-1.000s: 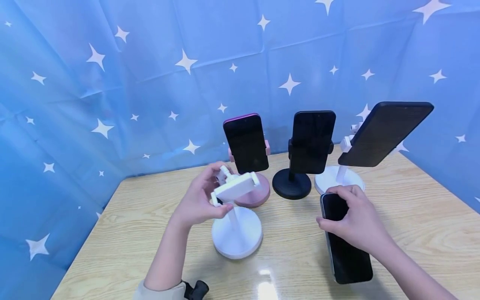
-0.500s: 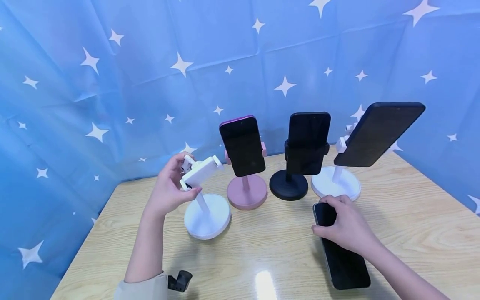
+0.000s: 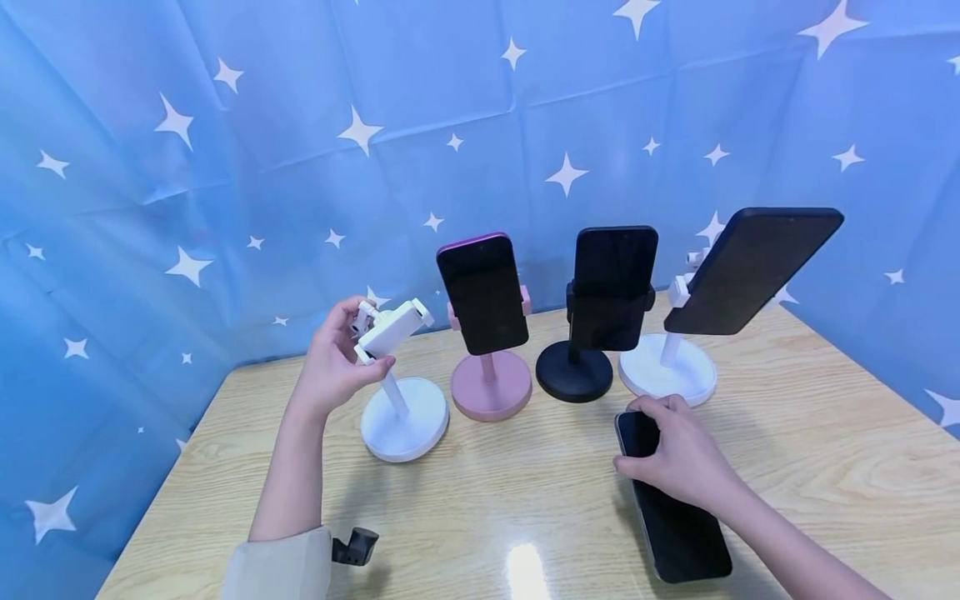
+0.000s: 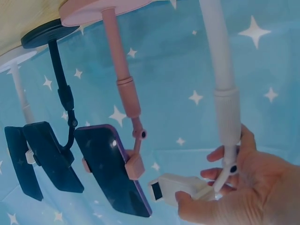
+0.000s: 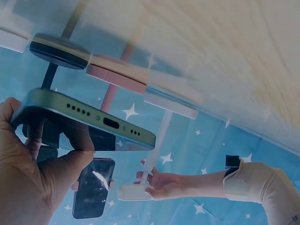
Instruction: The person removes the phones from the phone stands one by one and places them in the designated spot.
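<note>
My left hand (image 3: 330,367) holds a white phone stand (image 3: 408,421) by its upper part. In the left wrist view, the thumb lies along the white clamp (image 4: 174,186) and the other fingers are behind the neck. Nothing sits in that clamp. Whether the round base touches the table, I cannot tell. With my right hand (image 3: 678,454) I grip a black-screened phone (image 3: 686,542) by its far part, thumb on the left edge. Its greenish end with a charging port (image 5: 111,123) shows in the right wrist view.
A pink stand (image 3: 491,387) bears a purple-edged phone (image 3: 483,293). Right of it, a black stand (image 3: 573,373) carries a phone (image 3: 613,287). Another white stand (image 3: 667,371) holds a large dark tablet (image 3: 753,271). A starry blue curtain (image 3: 420,75) hangs behind the wooden table (image 3: 450,517).
My left hand has moved the white stand leftward and back, away from the front of the pink stand. My right hand still grips the phone, now slightly lower and further left in view.
</note>
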Motion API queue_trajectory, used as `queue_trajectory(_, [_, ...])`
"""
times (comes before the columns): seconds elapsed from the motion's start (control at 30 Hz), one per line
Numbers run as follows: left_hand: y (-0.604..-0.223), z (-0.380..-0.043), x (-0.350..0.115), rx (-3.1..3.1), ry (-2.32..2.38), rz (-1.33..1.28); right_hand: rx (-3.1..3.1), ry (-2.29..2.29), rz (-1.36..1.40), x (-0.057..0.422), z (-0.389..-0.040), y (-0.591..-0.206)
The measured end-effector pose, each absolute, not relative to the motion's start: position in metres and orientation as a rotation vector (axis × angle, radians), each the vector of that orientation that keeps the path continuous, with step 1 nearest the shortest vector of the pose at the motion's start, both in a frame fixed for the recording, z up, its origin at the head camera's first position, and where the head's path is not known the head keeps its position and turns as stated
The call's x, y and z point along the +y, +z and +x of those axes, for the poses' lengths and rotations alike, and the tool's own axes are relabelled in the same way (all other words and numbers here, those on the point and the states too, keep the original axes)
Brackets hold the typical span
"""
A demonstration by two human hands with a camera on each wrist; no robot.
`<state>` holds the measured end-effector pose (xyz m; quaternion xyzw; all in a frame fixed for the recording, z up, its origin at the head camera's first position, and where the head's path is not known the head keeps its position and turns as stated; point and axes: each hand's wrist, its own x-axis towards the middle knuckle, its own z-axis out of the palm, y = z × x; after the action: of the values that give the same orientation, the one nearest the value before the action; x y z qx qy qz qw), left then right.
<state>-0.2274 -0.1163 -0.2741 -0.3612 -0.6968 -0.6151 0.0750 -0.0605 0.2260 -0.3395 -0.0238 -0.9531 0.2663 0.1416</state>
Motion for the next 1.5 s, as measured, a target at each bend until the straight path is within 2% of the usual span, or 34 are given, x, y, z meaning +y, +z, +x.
queue_trajectory(0.5, [-0.279,-0.238,-0.119,-2.121,-1.862,-1.052,-2.792,0.781,-0.072,0.223,-0.063,-0.342])
queue_trajectory(1.5, [-0.278,-0.261,-0.129,-2.251,-1.898,-1.191,-2.927,0.834,-0.108,0.210,-0.075,-0.355])
